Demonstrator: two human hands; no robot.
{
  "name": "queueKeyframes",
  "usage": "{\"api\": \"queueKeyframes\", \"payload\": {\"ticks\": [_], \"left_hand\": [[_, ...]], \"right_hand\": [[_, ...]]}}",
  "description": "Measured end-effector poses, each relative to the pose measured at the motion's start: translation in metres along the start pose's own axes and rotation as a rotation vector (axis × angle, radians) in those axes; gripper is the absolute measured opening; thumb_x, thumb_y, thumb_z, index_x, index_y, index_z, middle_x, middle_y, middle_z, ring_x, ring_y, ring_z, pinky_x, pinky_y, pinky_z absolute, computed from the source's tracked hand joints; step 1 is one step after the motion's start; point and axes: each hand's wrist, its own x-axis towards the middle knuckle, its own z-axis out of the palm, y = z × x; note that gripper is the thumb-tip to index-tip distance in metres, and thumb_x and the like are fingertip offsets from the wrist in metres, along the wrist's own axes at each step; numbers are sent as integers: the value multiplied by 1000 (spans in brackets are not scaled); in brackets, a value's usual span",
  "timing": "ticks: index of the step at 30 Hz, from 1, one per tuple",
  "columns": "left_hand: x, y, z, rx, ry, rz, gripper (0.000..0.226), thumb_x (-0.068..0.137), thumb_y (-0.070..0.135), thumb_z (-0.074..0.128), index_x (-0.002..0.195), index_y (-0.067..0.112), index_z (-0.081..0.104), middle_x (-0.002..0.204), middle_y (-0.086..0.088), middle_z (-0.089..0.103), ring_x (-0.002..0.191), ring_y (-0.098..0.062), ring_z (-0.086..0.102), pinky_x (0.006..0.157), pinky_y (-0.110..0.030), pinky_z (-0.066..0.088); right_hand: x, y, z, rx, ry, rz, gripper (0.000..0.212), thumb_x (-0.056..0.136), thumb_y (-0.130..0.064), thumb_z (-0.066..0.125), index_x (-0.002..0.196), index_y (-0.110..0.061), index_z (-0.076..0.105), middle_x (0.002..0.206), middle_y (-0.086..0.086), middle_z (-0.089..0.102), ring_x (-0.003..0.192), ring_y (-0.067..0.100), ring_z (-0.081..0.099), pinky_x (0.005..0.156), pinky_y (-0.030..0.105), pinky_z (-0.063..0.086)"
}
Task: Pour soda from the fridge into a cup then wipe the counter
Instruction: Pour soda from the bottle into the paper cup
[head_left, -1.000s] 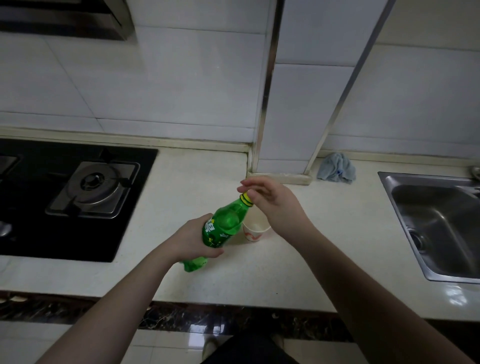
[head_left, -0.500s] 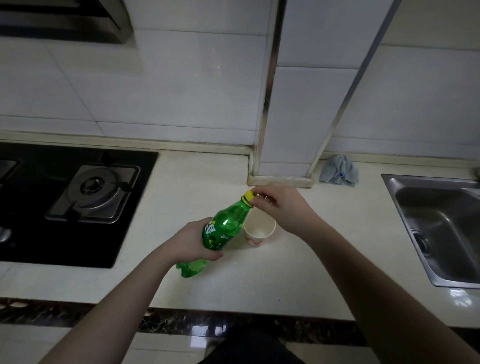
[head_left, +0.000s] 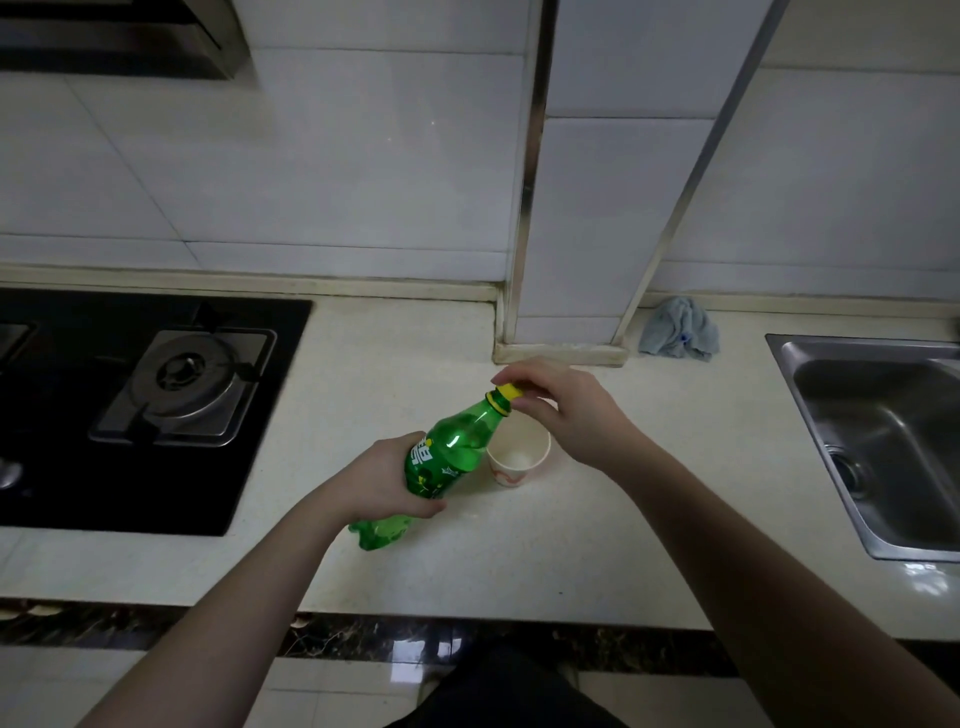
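A green soda bottle (head_left: 448, 457) leans over the pale counter (head_left: 519, 561), its neck pointing up and to the right. My left hand (head_left: 387, 483) grips its lower body. The fingertips of my right hand (head_left: 561, 410) pinch the yellow cap (head_left: 508, 391) on the bottle's mouth. Just below the neck stands a small white paper cup (head_left: 519, 457), upright and empty, partly hidden by my right hand. A crumpled grey-blue cloth (head_left: 679, 335) lies at the back of the counter beside the tiled pillar.
A black gas hob (head_left: 156, 395) with a metal burner fills the left of the counter. A steel sink (head_left: 883, 441) is sunk into the right side. A tiled pillar (head_left: 571, 208) juts out behind the cup. The counter's front edge runs just below my forearms.
My right hand has turned on the cap and shifted slightly, uncovering more of the cup. The bottle stays tilted in my left hand.
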Motion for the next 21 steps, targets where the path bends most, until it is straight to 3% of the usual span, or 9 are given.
{"api": "queueKeyframes", "payload": {"ticks": [4, 7, 11, 17, 21], "left_hand": [[0, -4, 2, 7, -1, -20, 54, 60, 30, 88, 107, 28, 62, 92, 11, 70, 83, -2, 65, 72, -21, 53], [-1, -9, 3, 24, 5, -54, 53, 58, 33, 87, 104, 28, 62, 91, 9, 71, 81, -4, 66, 73, -25, 55], [0, -13, 5, 79, -4, -93, 52, 56, 36, 86, 101, 29, 61, 89, 11, 69, 78, -2, 65, 69, -21, 54], [3, -12, 3, 229, -44, -131, 52, 54, 41, 80, 99, 28, 59, 89, 10, 68, 80, -7, 65, 73, -34, 57], [4, -8, -1, 342, -55, -151, 51, 55, 42, 79, 98, 27, 57, 89, 9, 66, 80, -11, 64, 72, -35, 57]], "right_hand": [[-5, 3, -14, 177, 175, 102, 29, 91, -8, 60, 111, -29, 60, 110, -12, 61, 97, -16, 54, 82, 0, 38], [-10, 14, -16, 185, 234, 201, 26, 92, -14, 60, 112, -31, 59, 106, -15, 61, 97, -12, 56, 79, 2, 40], [-21, 32, -1, 133, 204, 332, 27, 94, -18, 58, 120, -26, 60, 108, -11, 60, 99, 2, 56, 84, 14, 41], [-30, 47, 22, 153, 70, 423, 27, 92, -14, 60, 116, -26, 61, 111, -9, 61, 101, 4, 58, 79, 7, 41], [-33, 51, 32, 163, 45, 452, 26, 93, -14, 60, 116, -26, 61, 111, -8, 60, 100, 6, 58, 84, 17, 42]]}}
